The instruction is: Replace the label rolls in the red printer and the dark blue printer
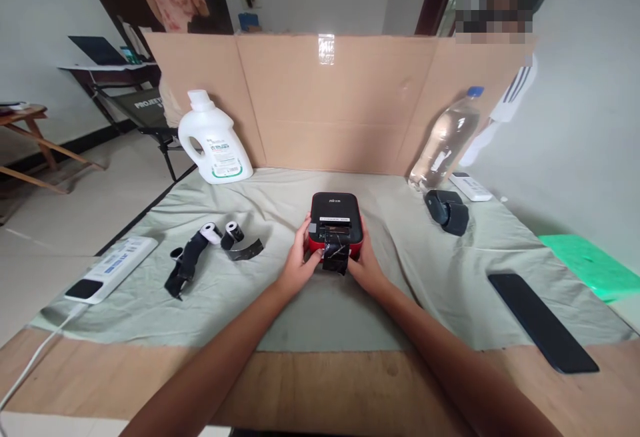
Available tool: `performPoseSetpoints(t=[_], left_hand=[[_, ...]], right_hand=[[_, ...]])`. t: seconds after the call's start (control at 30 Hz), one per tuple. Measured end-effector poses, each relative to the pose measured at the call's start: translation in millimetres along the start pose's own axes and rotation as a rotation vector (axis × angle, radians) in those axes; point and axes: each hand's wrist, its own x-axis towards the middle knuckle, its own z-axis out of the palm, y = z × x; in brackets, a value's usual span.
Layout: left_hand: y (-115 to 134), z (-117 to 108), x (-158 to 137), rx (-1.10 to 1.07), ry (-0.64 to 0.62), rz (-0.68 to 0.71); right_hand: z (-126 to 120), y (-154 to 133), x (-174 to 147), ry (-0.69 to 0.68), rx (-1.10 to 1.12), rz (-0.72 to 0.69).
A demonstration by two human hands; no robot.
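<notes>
We hold the small black and red box-shaped label printer [335, 223] with both hands: our left hand [296, 267] is closed on its left side and our right hand [367, 265] is closed on its right side, so each grip is clamped on the printer. The left thumb lies near the front slot, where a crumpled strip of dark shiny tape [335, 255] hangs out between the two hands. The printer stands upright in the middle of the pale green cloth [320, 317] that covers the wooden desk [320, 383].

To the left of the printer, well apart from it, two small white paper rolls [221, 233] lie beside more loose black tape [186, 266]. Further left a white power strip [113, 267] rests on the edge of the cloth. Behind these stands a white plastic detergent jug [214, 141], against the brown cardboard screen [330, 100]. On the right side a clear plastic bottle with a blue cap [445, 140] leans on the cardboard, with a small black device [447, 210] just beside it. A long flat black slab [543, 320] lies near the right front corner of the cloth.
</notes>
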Motion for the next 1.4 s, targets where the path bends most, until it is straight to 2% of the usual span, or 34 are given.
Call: performPoseSetpoints(t=[0.37, 0.67, 0.87, 1.0, 1.17, 1.27, 1.4], left_hand=[[3, -1, -2, -0.009, 0.021, -0.053], [-1, -7, -2, 0.024, 0.03, -0.022], [-1, -9, -3, 0.036, 0.028, -0.026], [0, -9, -2, 0.03, 0.006, -0.043], [2, -6, -2, 0.043, 0.062, -0.072], [0, -7, -1, 0.013, 0.052, -0.053], [-6, -14, 3, 0.027, 0.017, -0.052]], right_hand=[[-1, -1, 1, 0.016, -0.01, -0.06], [-3, -2, -2, 0.009, -0.198, -0.074], [-3, 0, -4, 0.009, -0.238, -0.08], [-3, -1, -4, 0.008, -0.223, -0.08], [-4, 2, -4, 0.02, -0.141, -0.093], [-5, 2, -4, 0.022, -0.101, -0.109], [-5, -1, -2, 0.016, -0.011, -0.043]])
